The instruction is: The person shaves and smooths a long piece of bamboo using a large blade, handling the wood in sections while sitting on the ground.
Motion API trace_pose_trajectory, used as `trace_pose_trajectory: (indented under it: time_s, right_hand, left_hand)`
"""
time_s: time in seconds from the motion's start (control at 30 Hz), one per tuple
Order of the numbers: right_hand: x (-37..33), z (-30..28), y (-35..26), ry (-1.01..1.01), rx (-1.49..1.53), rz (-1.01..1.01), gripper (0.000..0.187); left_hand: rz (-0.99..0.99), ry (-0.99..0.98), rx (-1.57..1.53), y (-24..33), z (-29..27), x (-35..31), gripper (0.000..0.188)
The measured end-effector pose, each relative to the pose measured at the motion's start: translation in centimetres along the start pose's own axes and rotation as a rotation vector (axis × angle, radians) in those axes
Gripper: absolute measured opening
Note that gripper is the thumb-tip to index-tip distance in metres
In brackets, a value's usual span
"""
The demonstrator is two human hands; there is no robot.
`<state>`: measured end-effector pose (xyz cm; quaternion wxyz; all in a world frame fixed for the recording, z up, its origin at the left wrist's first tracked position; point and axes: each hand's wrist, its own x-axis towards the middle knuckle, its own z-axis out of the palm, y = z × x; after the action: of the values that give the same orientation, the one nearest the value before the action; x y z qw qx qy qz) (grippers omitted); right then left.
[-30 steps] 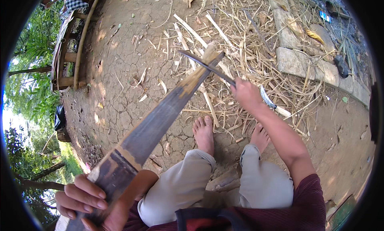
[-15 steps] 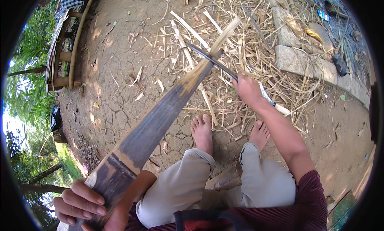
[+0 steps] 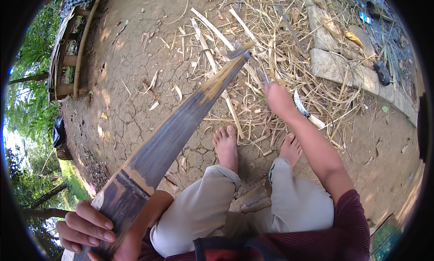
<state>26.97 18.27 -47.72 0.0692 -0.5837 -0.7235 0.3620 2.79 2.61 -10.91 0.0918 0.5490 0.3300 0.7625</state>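
Note:
A long split piece of dark bamboo [image 3: 169, 136] slants from the lower left up to the middle. My left hand [image 3: 92, 229] grips its wide lower end, fingers over one edge. The far end is shaved pale and tapers to a narrow tip, where a pale, partly split strip [image 3: 242, 49] sticks out. Beside that tip, on the right, my right hand [image 3: 279, 100] is closed around a knife [image 3: 262, 75]. Its blade is smeared by motion and appears apart from the bamboo. Past my right wrist, a second, curved knife [image 3: 299, 102] lies on the shavings.
Bamboo strips and curled shavings [image 3: 271, 48] cover the ground ahead of my bare feet [image 3: 226, 148]. Stone blocks [image 3: 332, 66] edge the right side, with a dark object [image 3: 382, 73] on them. A bamboo bench-like frame [image 3: 74, 48] stands at the far left.
The knife has come off the bamboo near its tip, and its blade has swung toward me. The pale strip at the tip shows shorter and bent aside. My left hand keeps its grip.

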Motion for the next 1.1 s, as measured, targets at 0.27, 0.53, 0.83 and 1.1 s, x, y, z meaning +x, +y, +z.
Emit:
trace_pose_trajectory:
  time_s: [0.27, 0.53, 0.83, 1.1]
  right_hand:
    - [-3.1, -2.3, -5.8, 0.009, 0.206, -0.066, 0.045]
    - [-8.4, -3.5, -9.8, 0.191, 0.303, -0.656, 0.025]
    - [-10.7, -6.1, -12.0, 0.128, 0.213, -0.686, 0.025]
    - [-10.3, -4.1, -10.3, 0.042, 0.134, -0.459, 0.024]
  left_hand:
    - [0.048, 0.137, 0.289, -0.6, 0.0, 0.0, 0.011]
    - [0.032, 0.047, -0.105, -1.2, -1.3, -0.3, 0.03]
    - [0.03, 0.163, -0.134, -1.0, -4.0, 0.2, 0.028]
    - [0.001, 0.169, -0.083, -1.0, -2.9, 0.2, 0.028]
